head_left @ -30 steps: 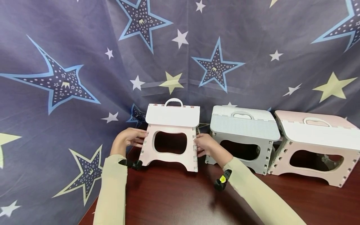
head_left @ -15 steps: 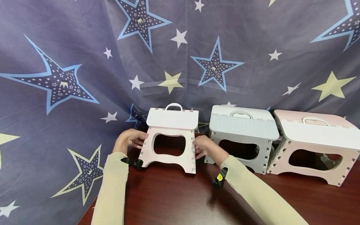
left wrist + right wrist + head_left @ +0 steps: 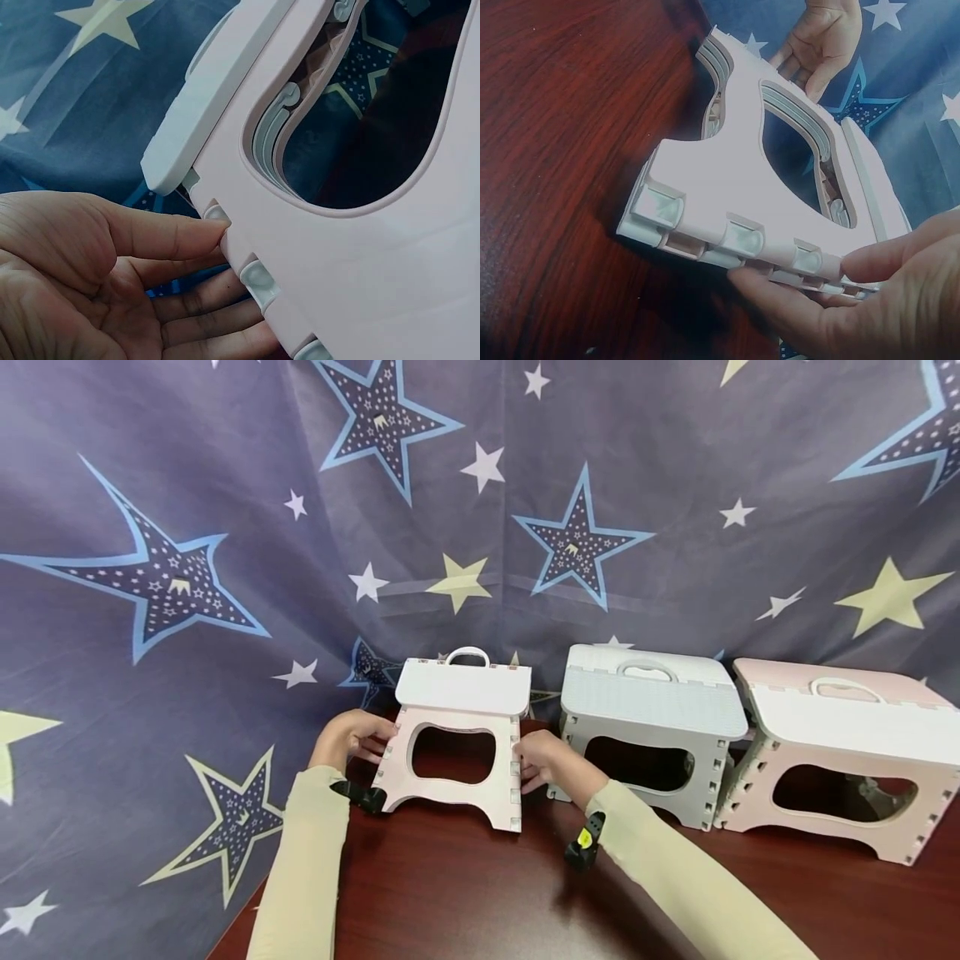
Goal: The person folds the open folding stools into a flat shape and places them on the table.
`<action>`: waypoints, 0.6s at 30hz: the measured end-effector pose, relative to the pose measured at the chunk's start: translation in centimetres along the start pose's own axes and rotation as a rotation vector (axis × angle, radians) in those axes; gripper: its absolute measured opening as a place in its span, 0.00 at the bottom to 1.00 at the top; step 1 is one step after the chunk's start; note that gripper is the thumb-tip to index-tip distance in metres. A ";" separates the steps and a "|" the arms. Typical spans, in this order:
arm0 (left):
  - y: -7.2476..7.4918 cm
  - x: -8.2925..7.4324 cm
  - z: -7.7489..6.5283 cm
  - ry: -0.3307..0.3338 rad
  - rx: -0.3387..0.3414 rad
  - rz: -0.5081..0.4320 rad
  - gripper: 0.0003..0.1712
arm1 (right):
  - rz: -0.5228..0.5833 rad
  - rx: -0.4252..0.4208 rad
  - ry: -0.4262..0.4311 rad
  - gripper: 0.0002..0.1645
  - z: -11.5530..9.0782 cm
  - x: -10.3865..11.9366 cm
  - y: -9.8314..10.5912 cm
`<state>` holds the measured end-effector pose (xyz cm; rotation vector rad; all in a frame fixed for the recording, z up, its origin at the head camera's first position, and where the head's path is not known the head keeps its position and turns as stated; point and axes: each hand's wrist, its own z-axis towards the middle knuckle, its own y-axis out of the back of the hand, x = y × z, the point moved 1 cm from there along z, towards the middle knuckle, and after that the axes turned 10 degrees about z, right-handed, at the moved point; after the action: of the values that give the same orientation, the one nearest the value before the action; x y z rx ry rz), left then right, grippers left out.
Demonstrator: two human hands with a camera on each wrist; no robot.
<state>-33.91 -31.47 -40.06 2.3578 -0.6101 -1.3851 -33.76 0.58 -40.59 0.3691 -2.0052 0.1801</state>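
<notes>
A pale pink folding step stool [image 3: 412, 789] with a white top panel stands at the back left of the table, its arched handle up. My left hand [image 3: 358, 732] holds its left edge; in the left wrist view the thumb [image 3: 176, 236] lies at the hinge edge with the fingers behind. My right hand [image 3: 546, 756] pinches the opposite edge, thumb and finger on either side of the hinged rim in the right wrist view. There the stool's leg panels lie close together, partly folded.
A grey-blue folding stool [image 3: 652, 702] and a pink-and-white folding stool [image 3: 855, 722] stand unfolded side by side to the right. A star-patterned cloth [image 3: 450, 485] hangs behind and to the left. The table [image 3: 465, 893] is dark reddish wood.
The held stool has come lower and a little nearer to me, its handle and white top dropping in the head view. Both hands have moved down slightly with it, keeping hold.
</notes>
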 end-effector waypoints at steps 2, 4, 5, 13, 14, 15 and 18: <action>0.0 0.0 0.1 0.007 -0.015 -0.004 0.23 | 0.007 -0.003 -0.011 0.20 0.2 -0.1 0.0; -0.1 0.0 0.3 0.007 -0.021 -0.002 0.22 | 0.004 -0.008 -0.017 0.19 0.4 -0.3 0.0; -0.2 0.1 0.3 0.008 -0.024 -0.002 0.22 | 0.003 -0.010 -0.018 0.18 0.5 -0.4 0.0; -0.5 0.6 0.6 0.033 -0.034 -0.002 0.19 | 0.005 0.005 -0.024 0.19 0.5 -0.8 -0.2; -0.5 0.6 0.6 0.036 -0.035 0.001 0.18 | 0.005 0.007 -0.026 0.19 0.4 -0.9 -0.2; -0.5 0.7 0.7 0.038 -0.035 0.003 0.18 | 0.004 0.006 -0.028 0.19 0.4 -0.9 -0.2; -0.5 0.7 0.8 0.046 -0.040 0.008 0.16 | 0.000 -0.002 -0.036 0.18 0.5 -0.9 -0.2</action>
<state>-34.25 -31.49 -41.16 2.3464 -0.5738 -1.3238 -33.79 0.43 -41.59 0.3734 -2.0408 0.1729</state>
